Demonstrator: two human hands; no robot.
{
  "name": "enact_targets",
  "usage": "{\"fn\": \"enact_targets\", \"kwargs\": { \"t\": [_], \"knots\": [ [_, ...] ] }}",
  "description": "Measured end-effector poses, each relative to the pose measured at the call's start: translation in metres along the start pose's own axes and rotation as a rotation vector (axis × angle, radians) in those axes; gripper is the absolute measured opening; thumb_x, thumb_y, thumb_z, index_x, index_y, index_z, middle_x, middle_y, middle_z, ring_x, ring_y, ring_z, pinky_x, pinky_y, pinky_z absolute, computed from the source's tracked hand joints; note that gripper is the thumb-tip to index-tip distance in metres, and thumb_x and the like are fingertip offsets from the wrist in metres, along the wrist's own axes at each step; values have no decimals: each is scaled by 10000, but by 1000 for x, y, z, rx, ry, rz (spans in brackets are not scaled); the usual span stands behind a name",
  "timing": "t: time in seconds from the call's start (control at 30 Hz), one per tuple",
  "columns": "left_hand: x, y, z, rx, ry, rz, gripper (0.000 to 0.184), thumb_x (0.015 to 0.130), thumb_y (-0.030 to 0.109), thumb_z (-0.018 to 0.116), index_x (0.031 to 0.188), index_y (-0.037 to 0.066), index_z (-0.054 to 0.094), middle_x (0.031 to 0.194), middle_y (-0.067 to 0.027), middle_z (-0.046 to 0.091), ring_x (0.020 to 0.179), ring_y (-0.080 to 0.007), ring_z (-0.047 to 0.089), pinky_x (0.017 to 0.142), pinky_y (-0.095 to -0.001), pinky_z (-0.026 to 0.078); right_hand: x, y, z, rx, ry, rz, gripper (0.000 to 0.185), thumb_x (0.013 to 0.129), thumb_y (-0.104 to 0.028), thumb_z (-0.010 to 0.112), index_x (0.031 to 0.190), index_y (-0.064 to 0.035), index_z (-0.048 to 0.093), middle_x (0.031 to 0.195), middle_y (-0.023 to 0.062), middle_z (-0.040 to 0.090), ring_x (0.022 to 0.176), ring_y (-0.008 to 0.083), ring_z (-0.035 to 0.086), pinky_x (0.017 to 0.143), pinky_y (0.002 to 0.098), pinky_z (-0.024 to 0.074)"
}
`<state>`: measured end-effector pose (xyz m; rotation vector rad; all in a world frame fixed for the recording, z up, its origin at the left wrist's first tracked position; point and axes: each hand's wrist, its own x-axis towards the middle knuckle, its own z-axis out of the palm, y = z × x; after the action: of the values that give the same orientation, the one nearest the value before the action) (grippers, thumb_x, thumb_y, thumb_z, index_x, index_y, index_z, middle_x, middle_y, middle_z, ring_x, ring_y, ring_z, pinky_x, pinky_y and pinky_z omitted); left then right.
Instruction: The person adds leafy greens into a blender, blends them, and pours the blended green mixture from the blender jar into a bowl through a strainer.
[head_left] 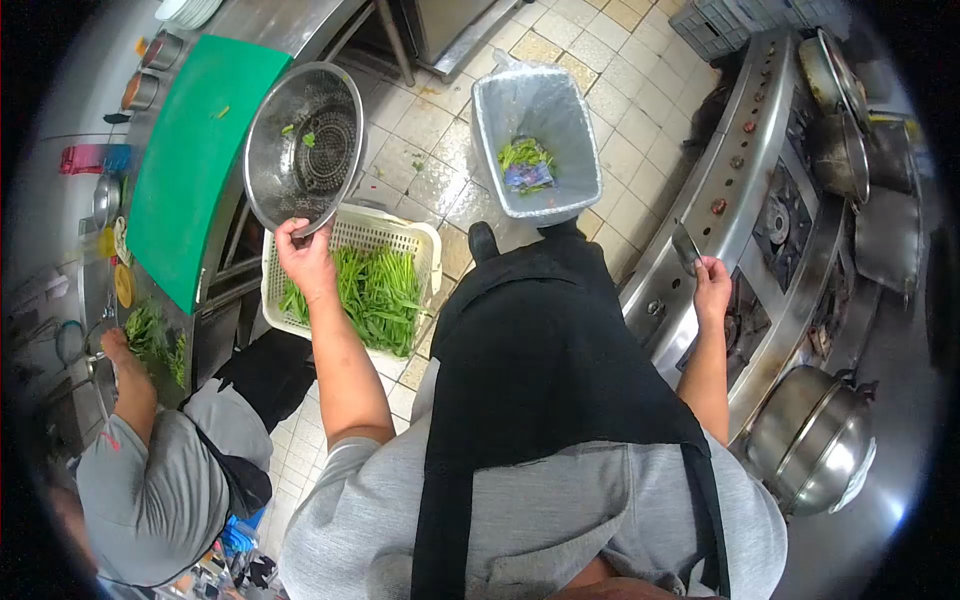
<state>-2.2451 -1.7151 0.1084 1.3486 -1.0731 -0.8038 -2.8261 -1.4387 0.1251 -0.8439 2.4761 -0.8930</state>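
My left hand (308,262) grips the near rim of a perforated metal colander (270,150), which is tilted and has a few bits of green leaf inside. Below it, a cream plastic basket (432,240) holds cut leafy greens (385,295). On the right, my right hand (712,285) is closed on the handle of a knife (686,246), its blade pointing up and left beside the stove front. The handle is mostly hidden in my fingers.
A lined grey bin (570,120) with green scraps stands ahead on the tiled floor. The green cutting board (190,150) lies on the left counter. A co-worker (170,480) is at lower left. Stove (735,160), pans (838,155) and a large pot (805,435) line the right.
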Motion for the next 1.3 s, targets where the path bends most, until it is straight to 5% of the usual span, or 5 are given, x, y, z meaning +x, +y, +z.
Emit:
{"fn": "enact_targets", "kwargs": {
  "t": [0.43,0.83,1.0,1.03,1.3],
  "knots": [
    [-11,20,-35,71,200,44,299,741,-39,757,923,65,544,896,-1,560,827,-114,540,791,-257,450,40,-29,31,87,-206,71,90,907,-107,633,910,-20,609,781,-22,592,723,77,508,678,228,422],
    [-29,25,-60,111,255,94,366,713,-87,771,948,54,528,917,-35,555,847,-140,548,817,-277,471,82,-58,33,-24,-167,71,137,882,-162,644,910,-31,617,733,12,587,679,99,525,653,260,445],
    [-14,47,-30,168,93,153,305,758,-82,713,987,26,543,981,-40,537,908,-154,521,864,-281,444,91,-22,33,-28,-60,-35,153,858,-152,662,947,-29,642,782,36,638,728,126,586,704,277,476],
    [-5,36,-22,148,59,143,314,751,-77,722,987,28,543,988,-36,534,921,-155,516,886,-284,430,92,-14,33,54,-48,91,161,857,-147,663,963,-27,648,803,40,653,753,118,586,727,269,473],
    [21,26,178,306,-492,190,371,609,-42,761,910,68,574,941,-53,521,893,-199,543,809,-310,447,122,-101,41,401,24,-115,130,865,-95,650,981,-37,645,852,60,666,806,122,596,740,280,483]
  ]
}}
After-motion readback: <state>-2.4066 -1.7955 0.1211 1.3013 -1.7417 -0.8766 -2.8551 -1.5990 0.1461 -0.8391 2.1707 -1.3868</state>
